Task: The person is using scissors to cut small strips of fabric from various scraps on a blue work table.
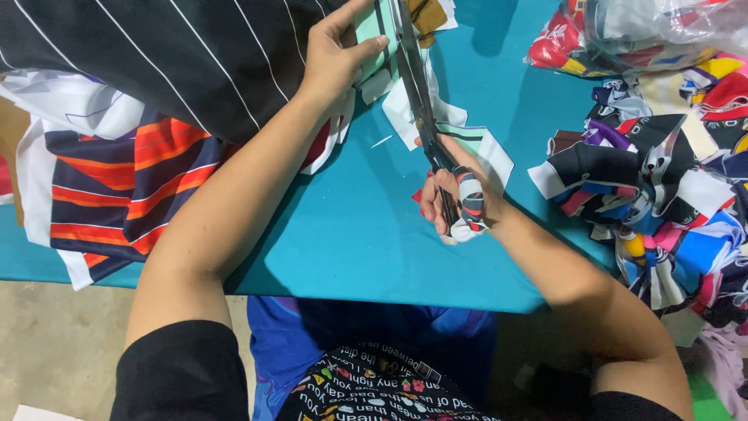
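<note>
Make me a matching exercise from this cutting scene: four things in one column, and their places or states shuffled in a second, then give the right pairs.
Things
1. left hand
2. right hand
3. scissors
4. heap of printed fabric pieces

Places or states
A. lies at the right side of the teal table
B. grips wrapped scissor handles near the middle of the table
C. blades run up across the pale green fabric piece
D. pinches the pale green fabric piece at the top

Pairs: 1-D, 2-B, 3-C, 4-A
</note>
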